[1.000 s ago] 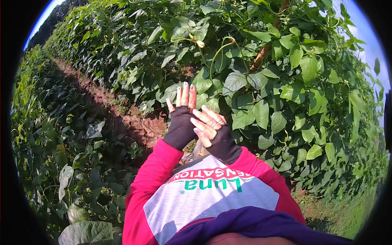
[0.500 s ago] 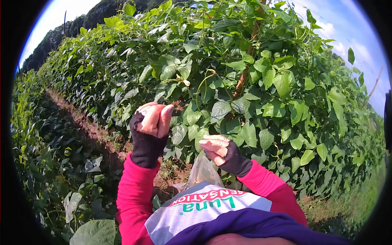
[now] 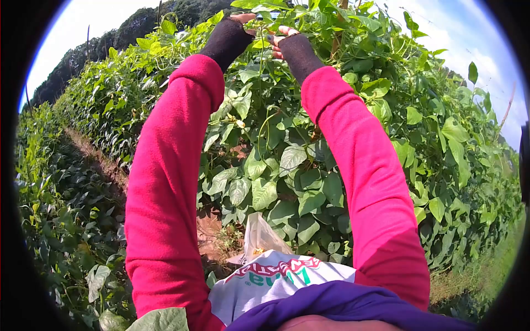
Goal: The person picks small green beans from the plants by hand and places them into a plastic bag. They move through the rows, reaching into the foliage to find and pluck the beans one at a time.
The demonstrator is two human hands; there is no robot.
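Observation:
Both arms reach up to the top of a tall row of climbing bean plants (image 3: 265, 190). My left hand (image 3: 236, 32), in a black fingerless glove, has its fingers stretched toward the upper leaves, the thumb apart below them. Facing it from the right, my right hand (image 3: 293, 45), in a matching glove, has its fingers spread beside a thin vine stem (image 3: 261, 55) that runs down between the two hands. Nothing shows held in either hand. A pale pod or flower tip (image 3: 240, 124) hangs lower in the foliage.
A clear plastic bag (image 3: 264, 234) hangs at my front, by a printed white cloth (image 3: 276, 278). A wooden pole (image 3: 337, 41) stands in the row. On the left, a reddish dirt path (image 3: 99, 151) runs beside lower plants (image 3: 61, 220).
Both hands have risen from chest height in front of the leaves to the top of the row, arms now stretched out. My right hand's fingers have spread apart.

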